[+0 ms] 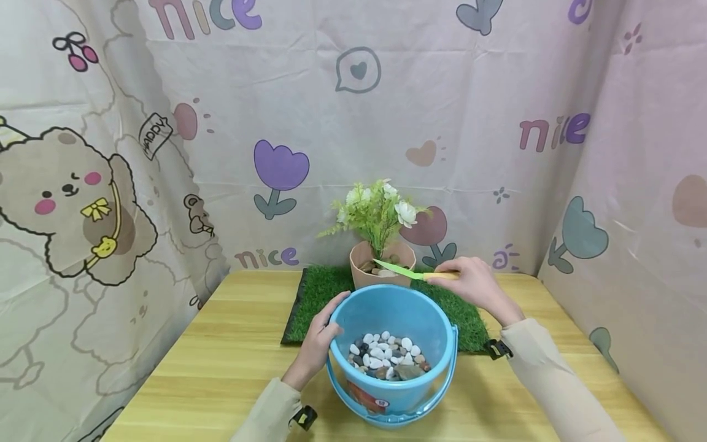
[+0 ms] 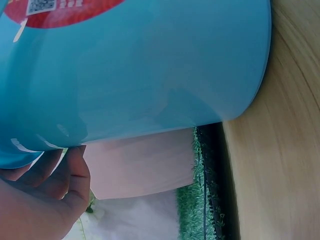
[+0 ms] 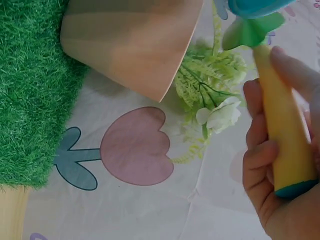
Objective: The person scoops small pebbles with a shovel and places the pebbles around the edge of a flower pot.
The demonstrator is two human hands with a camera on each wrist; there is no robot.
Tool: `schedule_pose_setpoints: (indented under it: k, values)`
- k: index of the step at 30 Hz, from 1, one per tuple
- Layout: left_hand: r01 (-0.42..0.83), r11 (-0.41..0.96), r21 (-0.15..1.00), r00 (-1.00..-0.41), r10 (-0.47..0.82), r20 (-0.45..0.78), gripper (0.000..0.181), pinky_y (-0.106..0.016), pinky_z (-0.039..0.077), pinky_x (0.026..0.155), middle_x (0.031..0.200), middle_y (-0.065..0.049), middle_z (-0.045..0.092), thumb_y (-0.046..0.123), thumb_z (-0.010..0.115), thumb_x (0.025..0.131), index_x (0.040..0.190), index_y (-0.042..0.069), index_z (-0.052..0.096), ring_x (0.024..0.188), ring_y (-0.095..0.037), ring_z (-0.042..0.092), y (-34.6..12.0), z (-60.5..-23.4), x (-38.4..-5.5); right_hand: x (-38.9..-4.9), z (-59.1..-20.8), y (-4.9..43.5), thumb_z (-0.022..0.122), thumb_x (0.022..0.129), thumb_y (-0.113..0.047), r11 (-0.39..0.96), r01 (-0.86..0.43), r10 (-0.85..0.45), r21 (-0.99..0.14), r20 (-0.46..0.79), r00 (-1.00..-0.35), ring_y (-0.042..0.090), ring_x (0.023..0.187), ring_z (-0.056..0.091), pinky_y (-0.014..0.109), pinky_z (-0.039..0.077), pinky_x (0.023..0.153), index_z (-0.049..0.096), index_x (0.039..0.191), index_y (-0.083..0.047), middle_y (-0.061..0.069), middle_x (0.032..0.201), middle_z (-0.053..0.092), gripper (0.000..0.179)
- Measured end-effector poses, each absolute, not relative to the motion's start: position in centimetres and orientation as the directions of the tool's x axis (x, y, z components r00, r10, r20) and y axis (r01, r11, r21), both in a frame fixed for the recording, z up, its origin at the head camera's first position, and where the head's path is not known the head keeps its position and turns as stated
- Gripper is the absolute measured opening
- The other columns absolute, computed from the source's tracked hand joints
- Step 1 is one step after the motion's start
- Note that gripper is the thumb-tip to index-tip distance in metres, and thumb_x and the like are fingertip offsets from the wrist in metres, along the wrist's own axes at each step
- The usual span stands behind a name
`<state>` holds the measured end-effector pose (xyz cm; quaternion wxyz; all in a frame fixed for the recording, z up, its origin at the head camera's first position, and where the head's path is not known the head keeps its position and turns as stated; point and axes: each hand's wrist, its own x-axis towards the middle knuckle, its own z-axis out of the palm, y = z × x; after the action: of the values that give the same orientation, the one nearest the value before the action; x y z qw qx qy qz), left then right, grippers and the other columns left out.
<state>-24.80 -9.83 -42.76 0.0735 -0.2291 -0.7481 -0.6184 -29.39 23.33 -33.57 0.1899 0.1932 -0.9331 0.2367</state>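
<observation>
My left hand [image 1: 316, 341] grips the left rim of a light blue bucket [image 1: 411, 402]. White, grey and brown pebbles [image 1: 381, 356] lie at the bottom of this bucket. In my right hand [image 1: 469, 282] is a small garden trowel with a green blade [image 1: 399, 270] and a yellow handle [image 3: 285, 125], my fingers wrapped around that handle. The blade points left, in front of the opening of a pink flowerpot [image 1: 381, 280] behind the bucket; whether it touches the stones there I cannot tell. White flowers with light green leaves [image 1: 378, 215] stand in the pot.
A green artificial turf mat [image 1: 464, 319] lies under the pot. Beneath everything is a wooden table [image 1: 215, 356]. Printed cloth [image 1: 309, 80] hangs behind and at both sides. The bucket's handle [image 1: 403, 418] hangs down at the front.
</observation>
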Motion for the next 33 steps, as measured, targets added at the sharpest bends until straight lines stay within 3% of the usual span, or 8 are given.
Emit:
schedule_pose_setpoints:
  k: [5,17,25,33]
  values:
    - [0.435,0.135,0.89,-0.883,0.256,0.393,0.07,-0.05,0.051,0.093,0.147,-0.01,0.048,0.005,0.04,0.083,0.151,0.02,0.039,0.125,-0.036,0.055,-9.9,-42.7,-24.8,-28.4,-33.5,23.7,0.077,0.079,-0.044,0.748,-0.513,-0.319,-0.42,0.45,-0.834,0.011,0.063,0.052,0.026,0.043,0.057,0.079,0.093,-0.021,-0.007,0.078,0.068,0.027]
    - [0.46,0.138,0.877,-0.871,0.265,0.415,0.068,-0.052,0.051,0.093,0.147,-0.015,0.048,0.004,0.04,0.084,0.15,0.015,0.04,0.125,-0.039,0.055,-9.9,-42.9,-25.0,-27.9,-33.5,24.2,0.079,0.077,-0.045,0.694,-0.618,-0.452,-0.37,0.445,-0.773,0.007,0.064,0.051,0.024,0.042,0.056,0.078,0.085,-0.03,-0.016,0.076,0.066,0.017]
    - [0.446,0.141,0.884,-0.88,0.248,0.405,0.069,-0.046,0.052,0.09,0.145,-0.01,0.051,0.004,0.041,0.083,0.15,0.019,0.041,0.122,-0.034,0.057,-9.9,-42.7,-24.8,-26.9,-32.0,23.5,0.075,0.081,-0.046,0.629,-0.651,-0.616,-0.424,0.24,-0.751,0.002,0.054,0.055,0.022,0.048,0.053,0.077,0.078,-0.03,-0.017,0.069,0.068,0.016]
    - [0.445,0.14,0.884,-0.882,0.242,0.405,0.07,-0.049,0.05,0.092,0.144,-0.01,0.051,0.004,0.04,0.082,0.15,0.017,0.041,0.122,-0.034,0.057,-9.8,-42.7,-24.8,-25.9,-30.0,21.7,0.075,0.078,-0.051,0.679,-0.642,-0.679,-0.356,0.031,-0.734,-0.001,0.046,0.048,0.021,0.042,0.048,0.074,0.063,-0.028,-0.014,0.055,0.062,0.028]
